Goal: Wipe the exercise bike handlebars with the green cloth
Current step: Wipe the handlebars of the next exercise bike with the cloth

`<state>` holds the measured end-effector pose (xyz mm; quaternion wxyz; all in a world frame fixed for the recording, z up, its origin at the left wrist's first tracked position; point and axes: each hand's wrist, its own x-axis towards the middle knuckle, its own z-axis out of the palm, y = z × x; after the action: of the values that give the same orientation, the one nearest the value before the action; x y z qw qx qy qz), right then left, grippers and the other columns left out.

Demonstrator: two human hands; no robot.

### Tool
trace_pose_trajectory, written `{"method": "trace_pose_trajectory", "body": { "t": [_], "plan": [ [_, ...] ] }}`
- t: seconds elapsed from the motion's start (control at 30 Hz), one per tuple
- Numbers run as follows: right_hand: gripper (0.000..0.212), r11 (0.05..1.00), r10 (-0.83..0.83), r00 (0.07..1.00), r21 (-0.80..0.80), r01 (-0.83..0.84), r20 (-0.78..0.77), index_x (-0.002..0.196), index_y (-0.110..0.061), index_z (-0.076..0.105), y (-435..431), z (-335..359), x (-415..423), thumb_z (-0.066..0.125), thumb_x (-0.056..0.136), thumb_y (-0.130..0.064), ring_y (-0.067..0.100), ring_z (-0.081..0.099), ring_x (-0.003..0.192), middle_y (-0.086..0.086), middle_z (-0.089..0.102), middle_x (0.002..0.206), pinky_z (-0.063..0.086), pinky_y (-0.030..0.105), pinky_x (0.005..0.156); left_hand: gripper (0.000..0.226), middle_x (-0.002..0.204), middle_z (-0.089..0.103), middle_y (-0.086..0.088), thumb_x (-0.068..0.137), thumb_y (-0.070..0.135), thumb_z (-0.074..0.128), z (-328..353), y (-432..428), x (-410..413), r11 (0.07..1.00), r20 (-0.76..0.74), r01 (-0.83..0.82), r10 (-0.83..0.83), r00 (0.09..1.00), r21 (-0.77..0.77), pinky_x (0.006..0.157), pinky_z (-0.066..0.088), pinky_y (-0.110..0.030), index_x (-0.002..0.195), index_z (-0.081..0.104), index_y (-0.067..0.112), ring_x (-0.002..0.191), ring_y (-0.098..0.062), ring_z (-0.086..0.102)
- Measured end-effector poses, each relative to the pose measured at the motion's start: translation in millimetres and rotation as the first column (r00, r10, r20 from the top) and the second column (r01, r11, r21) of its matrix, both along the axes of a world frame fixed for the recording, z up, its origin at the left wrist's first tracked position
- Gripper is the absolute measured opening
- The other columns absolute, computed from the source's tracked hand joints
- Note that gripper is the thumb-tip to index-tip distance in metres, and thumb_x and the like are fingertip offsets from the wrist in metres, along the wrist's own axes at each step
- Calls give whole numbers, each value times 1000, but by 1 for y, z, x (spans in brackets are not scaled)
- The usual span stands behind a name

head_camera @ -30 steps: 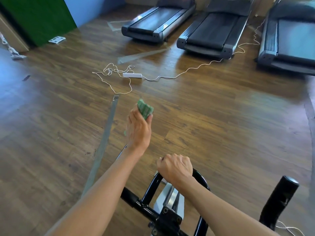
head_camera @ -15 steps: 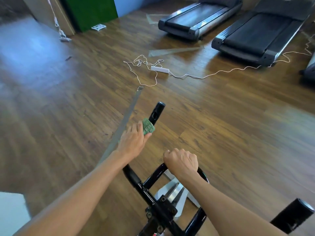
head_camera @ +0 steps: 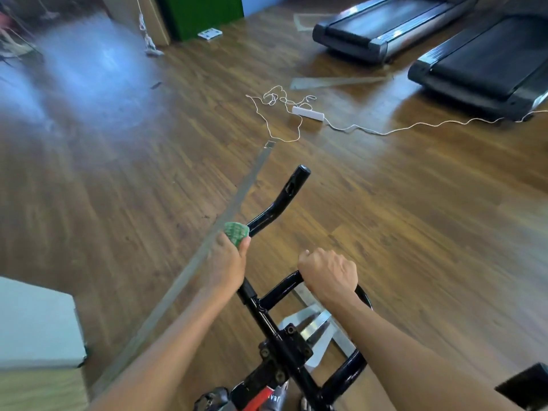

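The black exercise bike handlebars (head_camera: 277, 207) rise from the bottom middle, the left horn bending up and away. My left hand (head_camera: 226, 262) is wrapped around that left bar and holds the green cloth (head_camera: 235, 232) bunched against it; the cloth sticks out above my fingers. The bar under my hand is hidden. My right hand (head_camera: 329, 274) grips the curved centre loop of the handlebars in a fist. The right horn shows only as a dark end (head_camera: 525, 387) at the bottom right corner.
Wooden floor all round. Two treadmills (head_camera: 385, 28) (head_camera: 486, 66) stand at the upper right, with a white power strip (head_camera: 308, 113) and loose cable in front of them. A grey floor strip (head_camera: 189, 274) runs diagonally on the left. A pale box (head_camera: 38, 324) sits at the left edge.
My left hand with the green cloth has come down from the air onto the left bar and slid back along it toward me. The view has swung left. My right hand keeps its grip.
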<state>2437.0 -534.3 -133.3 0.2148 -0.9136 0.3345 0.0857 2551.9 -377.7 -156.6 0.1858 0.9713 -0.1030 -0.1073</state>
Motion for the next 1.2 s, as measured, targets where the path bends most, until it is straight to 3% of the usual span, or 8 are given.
{"method": "trace_pose_trajectory", "body": {
  "t": [0.2, 0.3, 0.43, 0.53, 0.63, 0.8, 1.03, 1.2],
  "plan": [
    [49, 1000, -21, 1000, -7, 21, -13, 58, -14, 54, -2, -3, 0, 28, 98, -27, 19, 56, 58, 2, 60, 63, 38, 31, 58, 76, 150, 29, -20, 100, 54, 27, 14, -41, 37, 786, 115, 503, -572, 812, 360, 106, 41, -46, 152, 4, 4, 134, -34, 39],
    [46, 1000, -10, 1000, -11, 10, -2, 58, -14, 50, -1, -3, 0, 29, 97, -25, 21, 57, 60, 3, 60, 62, 39, 32, 59, 74, 147, 32, -23, 101, 50, 31, 16, -23, 24, 882, 60, 405, -430, 901, 241, 102, 45, -42, 152, 6, 2, 132, -34, 40],
    [44, 1000, -2, 1000, -15, 2, -20, 62, -14, 55, 0, -3, 1, 30, 97, -23, 19, 57, 61, 2, 60, 65, 36, 32, 59, 72, 144, 35, -23, 101, 47, 32, 9, 3, -10, 1000, -120, 23, -20, 993, 20, 95, 48, -39, 152, 8, 3, 124, -35, 49],
    [41, 1000, -10, 1000, -10, 10, -19, 62, -14, 54, -1, -3, 1, 32, 96, -20, 21, 58, 64, 2, 60, 65, 39, 32, 61, 72, 147, 30, -23, 100, 47, 33, 5, -2, -55, 927, -315, -346, 288, 904, -145, 88, 49, -38, 151, 6, 3, 119, -35, 53],
    [37, 1000, -9, 1000, -20, 8, -17, 60, -15, 50, 0, -4, 1, 34, 93, -16, 21, 57, 62, 1, 59, 63, 42, 33, 63, 74, 150, 21, -23, 102, 40, 37, 11, -17, -98, 849, -352, -489, 403, 845, -201, 93, 42, -41, 151, -1, 1, 125, -37, 45],
    [39, 1000, -25, 1000, -9, 25, -15, 60, -15, 51, 0, -5, 2, 33, 94, -18, 21, 56, 61, 2, 60, 63, 39, 32, 60, 64, 141, 35, -22, 103, 39, 34, 11, -24, -37, 911, -193, -412, 399, 897, -34, 83, 45, -38, 147, 11, -2, 117, -33, 49],
    [35, 999, -30, 999, -34, 29, -32, 62, -14, 51, 2, -8, 3, 34, 92, -13, 24, 63, 66, 3, 63, 66, 46, 34, 64, 76, 147, 24, -22, 103, 38, 35, 11, -19, -97, 929, -161, -371, 367, 916, 5, 87, 44, -31, 150, -11, -1, 119, -26, 44],
    [33, 997, -11, 999, -82, 7, -48, 63, -14, 50, 5, -7, 3, 36, 92, -8, 22, 62, 64, 1, 62, 66, 46, 31, 61, 68, 146, 32, -22, 104, 40, 31, 10, -13, -36, 985, 0, -119, 120, 993, 127, 83, 37, -26, 150, 4, -3, 122, -26, 46]
  ]
}}
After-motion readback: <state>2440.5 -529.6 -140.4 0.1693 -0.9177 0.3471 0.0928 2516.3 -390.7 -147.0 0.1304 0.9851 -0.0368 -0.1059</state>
